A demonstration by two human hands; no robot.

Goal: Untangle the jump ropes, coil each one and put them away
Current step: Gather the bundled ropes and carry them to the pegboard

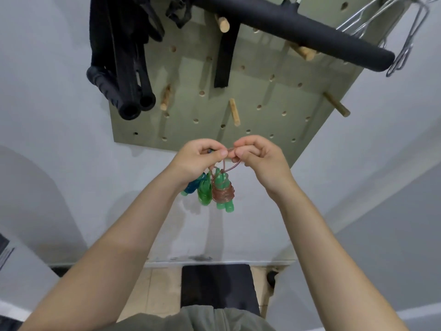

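1. Where both hands meet just below the pegboard's [250, 91] bottom edge, a coiled rope [223, 193] hangs by its brown loop.
2. Left hand [198, 158]: fingers curled, pinching the loop, other green handles [202, 192] below it.
3. Right hand [260, 158]: fingers curled, pinching the loop.
4. Pegs [234, 112]: wooden, on the board.

We see glossy translucent plastic handles [224, 187] — a matt painted pegboard [262, 96] with rough wooden pegs [234, 111] — and shiny metal wire hangers [405, 32].
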